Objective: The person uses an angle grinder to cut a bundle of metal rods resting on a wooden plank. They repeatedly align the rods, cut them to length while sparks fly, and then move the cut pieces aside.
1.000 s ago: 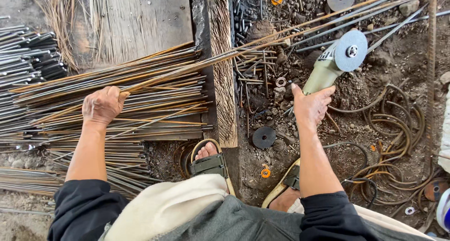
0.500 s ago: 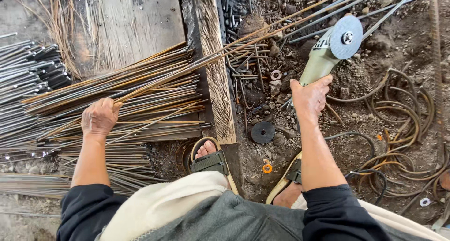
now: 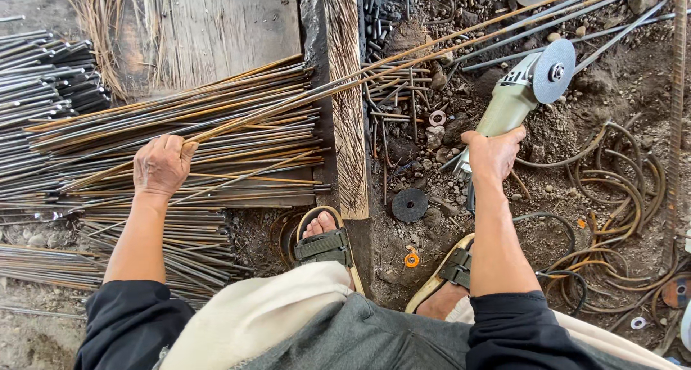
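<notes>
My left hand (image 3: 163, 165) is closed on a long rusty steel rod (image 3: 403, 53) that runs up to the right across a wooden block (image 3: 345, 125). The hand rests over a pile of thin steel rods (image 3: 237, 147) lying flat on the left. My right hand (image 3: 493, 154) grips the body of a pale green angle grinder (image 3: 515, 96), its grey disc (image 3: 554, 60) facing up over the dirt, to the right of the block and below the raised rods.
Short cut rod pieces (image 3: 392, 96) lie beside the block. A spare black disc (image 3: 409, 204) lies on the ground near my sandalled feet (image 3: 324, 244). Coiled cable (image 3: 612, 197) loops at right. A bundle of grey rods (image 3: 43, 89) sits far left, beside a wooden board (image 3: 216, 24).
My left hand has slid down and left along the rod pile. The grinder and right hand have shifted slightly; the disc stays off the rods.
</notes>
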